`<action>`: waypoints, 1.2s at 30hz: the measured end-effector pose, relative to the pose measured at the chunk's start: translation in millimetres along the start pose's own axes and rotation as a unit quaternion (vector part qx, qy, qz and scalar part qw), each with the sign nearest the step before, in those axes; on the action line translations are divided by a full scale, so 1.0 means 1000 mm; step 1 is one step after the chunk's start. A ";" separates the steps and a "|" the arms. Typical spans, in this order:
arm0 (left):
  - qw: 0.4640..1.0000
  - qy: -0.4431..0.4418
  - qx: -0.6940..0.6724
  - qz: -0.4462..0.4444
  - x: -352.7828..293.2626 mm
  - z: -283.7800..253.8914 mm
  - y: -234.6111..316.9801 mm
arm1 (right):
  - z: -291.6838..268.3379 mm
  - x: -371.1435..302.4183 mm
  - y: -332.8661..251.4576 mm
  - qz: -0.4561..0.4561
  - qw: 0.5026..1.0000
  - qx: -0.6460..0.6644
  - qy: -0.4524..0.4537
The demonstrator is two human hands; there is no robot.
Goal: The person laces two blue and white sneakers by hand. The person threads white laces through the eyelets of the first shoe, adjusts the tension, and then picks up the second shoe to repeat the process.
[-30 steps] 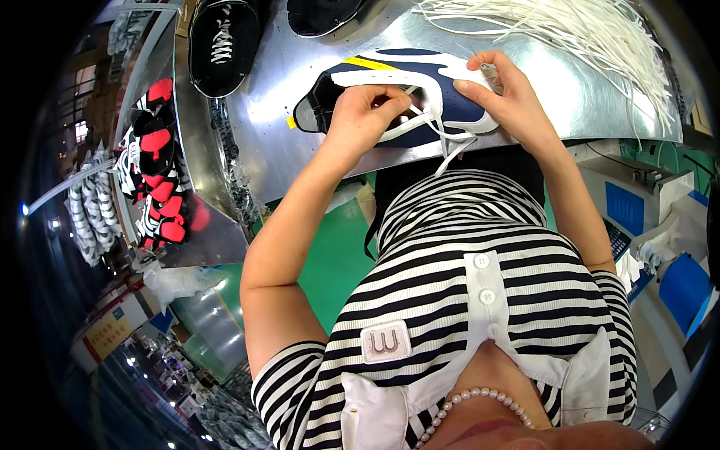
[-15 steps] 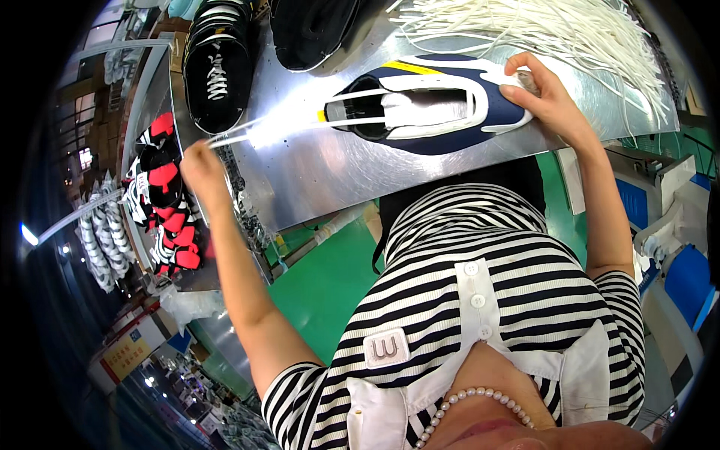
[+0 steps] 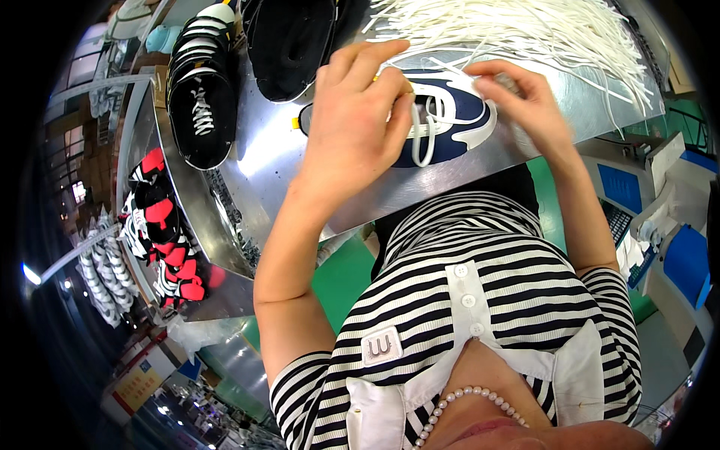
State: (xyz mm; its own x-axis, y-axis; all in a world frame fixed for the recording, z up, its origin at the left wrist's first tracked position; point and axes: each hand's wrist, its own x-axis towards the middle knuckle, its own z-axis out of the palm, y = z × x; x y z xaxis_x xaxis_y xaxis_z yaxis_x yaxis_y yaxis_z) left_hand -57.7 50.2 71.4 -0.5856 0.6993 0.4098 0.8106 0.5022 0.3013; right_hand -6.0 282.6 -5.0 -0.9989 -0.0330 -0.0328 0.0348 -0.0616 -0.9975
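A navy and white shoe upper (image 3: pixel 450 146) with white edging lies on the metal table, its toe pointing right. My left hand (image 3: pixel 356 116) is above its opening and hides much of the heel end. Its curled fingers and thumb pinch a white shoelace (image 3: pixel 426 146), which hangs in a loop over the upper. Close to the toe is my right hand (image 3: pixel 525 101), its thumb and index finger bent and apart. A greyish patch by its other fingers is too blurred to name.
White laces (image 3: pixel 517 34) lie in a large heap along the far side of the metal table (image 3: pixel 262 180). Dark shoe uppers, including a black one with white laces (image 3: pixel 201 112), sit at the far left. Red, black and white pieces (image 3: pixel 161 225) are piled farther left.
My left hand has come back from the far left to the upper, and the taut lace now hangs in a loop. My right hand has lifted slightly off the toe.
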 end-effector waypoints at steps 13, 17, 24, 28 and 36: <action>0.785 -0.186 -0.390 -0.444 -0.048 0.024 -0.017 | 0.049 -0.004 0.020 0.093 0.992 0.090 0.000; 0.671 -0.207 -0.474 -0.532 -0.020 0.042 -0.016 | 0.050 -0.001 0.020 0.103 0.994 -0.028 0.016; 0.747 -0.052 -0.447 -0.489 -0.041 0.063 0.003 | 0.051 -0.007 0.024 0.065 0.993 -0.098 0.021; 0.814 0.029 -0.394 -0.426 -0.051 0.069 0.015 | 0.051 -0.017 0.010 0.050 0.991 -0.122 -0.015; 0.844 0.081 -0.350 -0.399 -0.058 0.067 0.023 | 0.037 -0.025 0.002 -0.077 0.987 -0.139 -0.025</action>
State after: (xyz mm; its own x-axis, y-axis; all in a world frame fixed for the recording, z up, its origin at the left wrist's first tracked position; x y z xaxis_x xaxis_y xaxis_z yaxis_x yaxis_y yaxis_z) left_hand -4.5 55.8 -3.1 -0.9824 0.1738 -0.0680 -0.0094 0.3177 0.9481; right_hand 20.4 246.5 -4.2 -0.9887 -0.0936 0.1171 -0.1344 0.2071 -0.9690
